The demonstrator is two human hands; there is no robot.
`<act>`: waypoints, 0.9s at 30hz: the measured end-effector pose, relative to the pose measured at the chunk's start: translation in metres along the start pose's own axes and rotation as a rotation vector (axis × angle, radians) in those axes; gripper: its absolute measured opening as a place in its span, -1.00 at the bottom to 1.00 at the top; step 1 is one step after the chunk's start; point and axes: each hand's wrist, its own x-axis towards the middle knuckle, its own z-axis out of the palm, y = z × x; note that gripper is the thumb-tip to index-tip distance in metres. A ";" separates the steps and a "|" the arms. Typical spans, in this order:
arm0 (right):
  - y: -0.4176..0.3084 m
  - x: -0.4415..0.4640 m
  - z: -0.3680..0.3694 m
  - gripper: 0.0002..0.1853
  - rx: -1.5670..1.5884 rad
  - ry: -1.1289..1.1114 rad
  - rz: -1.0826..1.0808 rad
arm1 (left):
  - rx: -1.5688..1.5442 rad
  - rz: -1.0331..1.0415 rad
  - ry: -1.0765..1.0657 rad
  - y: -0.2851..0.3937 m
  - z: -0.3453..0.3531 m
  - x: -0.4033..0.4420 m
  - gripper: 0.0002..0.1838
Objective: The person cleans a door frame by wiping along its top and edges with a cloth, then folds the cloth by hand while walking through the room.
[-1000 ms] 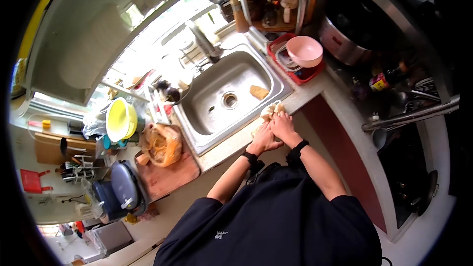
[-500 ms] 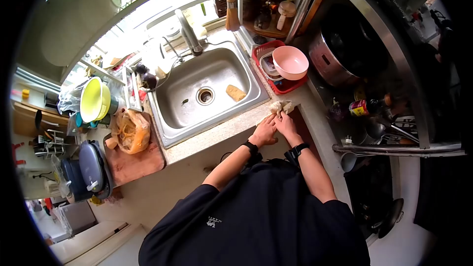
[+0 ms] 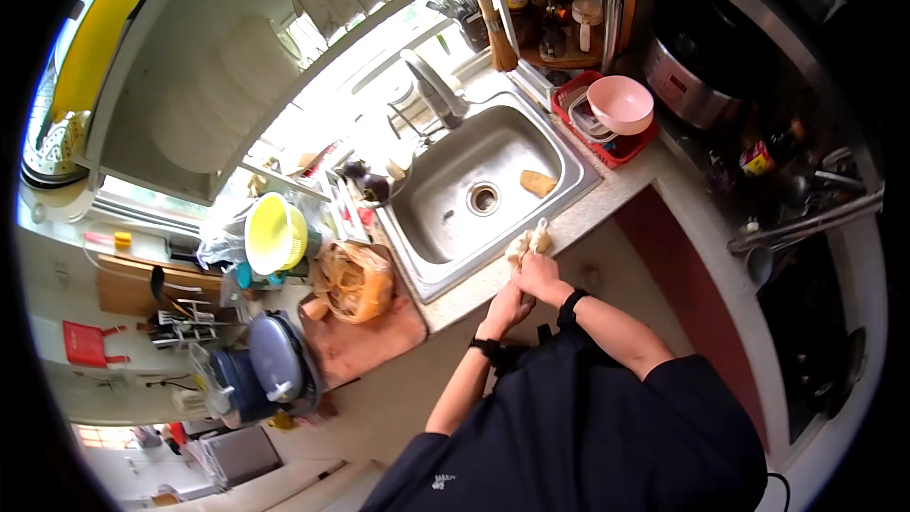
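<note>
A crumpled cream cloth (image 3: pixel 529 241) lies at the counter's front edge, just in front of the steel sink (image 3: pixel 445 256). My right hand (image 3: pixel 539 277) is closed on the cloth, which sticks out past the fingers toward the sink. My left hand (image 3: pixel 509 305) is beside and slightly below it, at the counter edge, its fingers curled and partly hidden by the right hand. What the left fingers hold, if anything, cannot be made out. Inside the sink, a tan sponge (image 3: pixel 538 183) lies right of the drain.
Left of the sink, an orange plastic bag (image 3: pixel 355 286) sits on a reddish cutting board (image 3: pixel 379 346), near a yellow-green basin (image 3: pixel 275 234). At the right, a pink bowl (image 3: pixel 621 104) rests on a red basket (image 3: pixel 629 149), with a large cooker (image 3: pixel 684 90) beyond.
The view has turned and shifted. Both hands, earlier laid flatter with fingers extended on the cloth, are now more curled. The cloth now lies nearer the sink's front edge than half a second ago.
</note>
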 end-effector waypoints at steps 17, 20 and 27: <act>-0.065 -0.054 0.080 -0.61 0.221 -0.034 -0.093 | 0.076 -0.115 0.138 -0.013 -0.068 -0.106 -0.62; -0.023 -0.039 0.062 -0.64 0.234 0.110 -0.001 | 0.105 -0.003 0.041 0.011 -0.062 -0.051 -0.58; 0.093 -0.018 -0.019 -0.76 0.315 0.408 0.100 | 0.087 0.257 -0.149 0.082 -0.014 0.086 -0.50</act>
